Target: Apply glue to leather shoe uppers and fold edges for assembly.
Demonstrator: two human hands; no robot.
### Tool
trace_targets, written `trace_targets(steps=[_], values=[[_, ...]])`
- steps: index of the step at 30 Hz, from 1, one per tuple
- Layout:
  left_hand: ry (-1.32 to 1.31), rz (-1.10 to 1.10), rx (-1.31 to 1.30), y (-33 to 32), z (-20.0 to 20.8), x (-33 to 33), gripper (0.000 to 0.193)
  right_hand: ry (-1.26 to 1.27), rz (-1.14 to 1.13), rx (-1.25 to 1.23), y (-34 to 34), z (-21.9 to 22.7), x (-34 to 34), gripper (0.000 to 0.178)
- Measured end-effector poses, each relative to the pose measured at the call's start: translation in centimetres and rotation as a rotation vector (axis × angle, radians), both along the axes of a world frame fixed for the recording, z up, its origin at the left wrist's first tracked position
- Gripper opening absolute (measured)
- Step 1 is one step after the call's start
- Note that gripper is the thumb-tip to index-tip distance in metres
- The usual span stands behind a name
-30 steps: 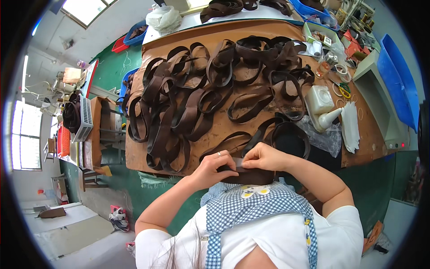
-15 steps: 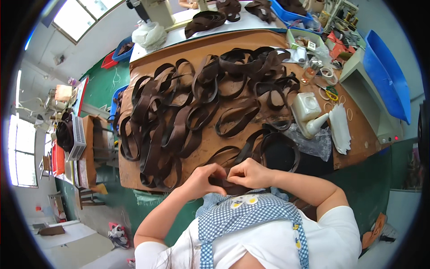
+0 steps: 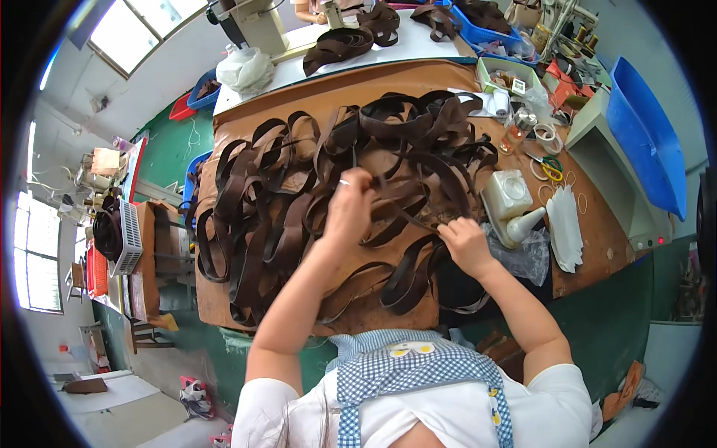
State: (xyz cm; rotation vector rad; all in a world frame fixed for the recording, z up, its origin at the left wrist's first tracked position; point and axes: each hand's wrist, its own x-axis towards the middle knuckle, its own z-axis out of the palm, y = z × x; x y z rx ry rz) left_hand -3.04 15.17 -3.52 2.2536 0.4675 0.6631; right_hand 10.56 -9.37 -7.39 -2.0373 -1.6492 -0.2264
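Observation:
Many dark brown leather-like straps (image 3: 291,231), looped and tangled, cover the brown work table (image 3: 373,317). My left hand (image 3: 349,209) reaches over the middle of the heap, a ring on one finger. Its fingers are curled around part of a brown strap, though their tips are partly hidden and slightly blurred. Lower and to the right, my right hand (image 3: 467,243) pinches a stretch of brown strap (image 3: 407,216) that runs up and left toward my left hand. Another looped strap (image 3: 407,287) lies near the front edge, beside a black pad (image 3: 459,284).
Right of the heap stand a white square container (image 3: 509,193), a white nozzle bottle (image 3: 526,226), green-and-yellow scissors (image 3: 551,168), a tape roll (image 3: 547,134) and a clear bottle (image 3: 517,128). A blue tray (image 3: 644,134) leans farther right. A person's hand (image 3: 310,13) shows beyond the table.
Both hands have moved from close to my apron out over the table, away from each other. A strap now stretches between them. The near loops have shifted.

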Motion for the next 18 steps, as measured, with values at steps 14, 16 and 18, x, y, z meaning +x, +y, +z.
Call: trace_targets(steps=[14, 16, 18], values=[[0.746, -0.200, -0.950, 1.7, -12.5, -1.9, 0.044, -0.203, -0.269, -0.376, -1.1, -7.7, 2.9, 0.009], [0.649, -0.157, -0.955, 1.2, -8.8, -5.9, 0.038, -0.236, -0.253, -0.280, 0.9, -4.0, 0.9, 0.020], [0.444, -0.293, -0.880, -0.7, -6.8, -8.8, 0.039, 0.121, -0.168, 0.054, 2.8, 1.3, -2.2, 0.036]])
